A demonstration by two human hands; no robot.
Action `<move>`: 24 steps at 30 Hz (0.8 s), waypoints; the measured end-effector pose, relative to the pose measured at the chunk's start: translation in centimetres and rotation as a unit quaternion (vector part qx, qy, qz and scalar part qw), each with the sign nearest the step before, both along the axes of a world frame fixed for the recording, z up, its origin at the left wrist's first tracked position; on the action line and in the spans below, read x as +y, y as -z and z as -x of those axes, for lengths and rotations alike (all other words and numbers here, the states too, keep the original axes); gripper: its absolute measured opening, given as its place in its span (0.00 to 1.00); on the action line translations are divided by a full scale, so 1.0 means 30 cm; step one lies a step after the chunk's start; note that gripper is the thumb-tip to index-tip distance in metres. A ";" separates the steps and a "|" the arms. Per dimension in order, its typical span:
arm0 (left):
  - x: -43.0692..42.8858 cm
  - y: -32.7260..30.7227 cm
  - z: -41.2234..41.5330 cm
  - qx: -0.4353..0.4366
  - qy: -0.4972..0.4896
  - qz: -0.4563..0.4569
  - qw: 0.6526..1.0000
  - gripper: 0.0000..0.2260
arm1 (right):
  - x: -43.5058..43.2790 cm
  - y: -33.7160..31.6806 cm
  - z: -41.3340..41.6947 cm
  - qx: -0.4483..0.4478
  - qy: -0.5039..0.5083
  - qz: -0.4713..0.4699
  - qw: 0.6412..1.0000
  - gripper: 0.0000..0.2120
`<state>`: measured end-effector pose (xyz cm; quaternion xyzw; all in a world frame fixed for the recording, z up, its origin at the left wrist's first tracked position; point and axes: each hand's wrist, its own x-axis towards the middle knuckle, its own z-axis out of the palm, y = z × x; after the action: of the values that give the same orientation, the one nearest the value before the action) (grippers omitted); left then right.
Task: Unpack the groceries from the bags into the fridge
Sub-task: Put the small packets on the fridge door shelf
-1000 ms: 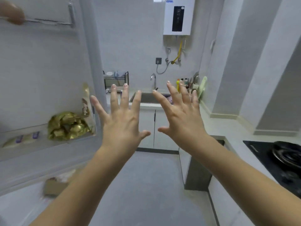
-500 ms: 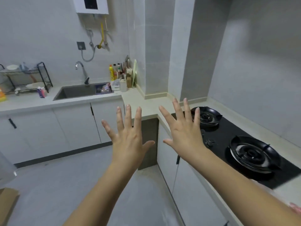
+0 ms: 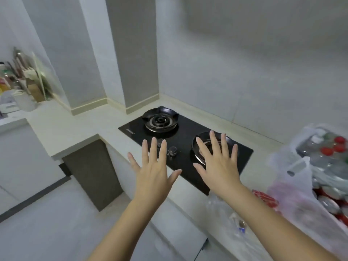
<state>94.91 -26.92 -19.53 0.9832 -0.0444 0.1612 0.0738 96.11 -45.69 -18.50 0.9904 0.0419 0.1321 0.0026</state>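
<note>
My left hand [image 3: 153, 171] and my right hand [image 3: 219, 164] are held out in front of me, fingers spread, holding nothing. They hover over the front edge of the counter by the black gas hob [image 3: 180, 144]. A translucent plastic grocery bag [image 3: 308, 178] stands on the counter at the right, with red-capped bottles [image 3: 331, 147] and other packages showing inside. A crumpled clear bag [image 3: 226, 213] lies on the counter below my right forearm, next to a red package [image 3: 265, 197]. The fridge is out of view.
The pale counter [image 3: 75, 129] runs along the wall and turns a corner at the left, where utensils, a knife block and a white cup [image 3: 24, 102] stand. Grey floor [image 3: 56, 223] lies open at the lower left. White cabinet fronts sit under the counter.
The view has swung right, away from the fridge door and sink, to the hob and grocery bag. Both hands stay spread and empty throughout.
</note>
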 end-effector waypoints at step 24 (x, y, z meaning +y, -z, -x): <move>-0.664 0.427 -0.022 0.196 0.379 0.026 0.904 0.09 | -0.605 0.453 0.185 0.267 0.124 -0.153 0.943 0.14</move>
<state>95.56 -46.85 -32.33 0.9015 -0.3942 -0.0743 0.1625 90.55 -63.84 -32.09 0.9752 -0.1023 -0.1336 -0.1438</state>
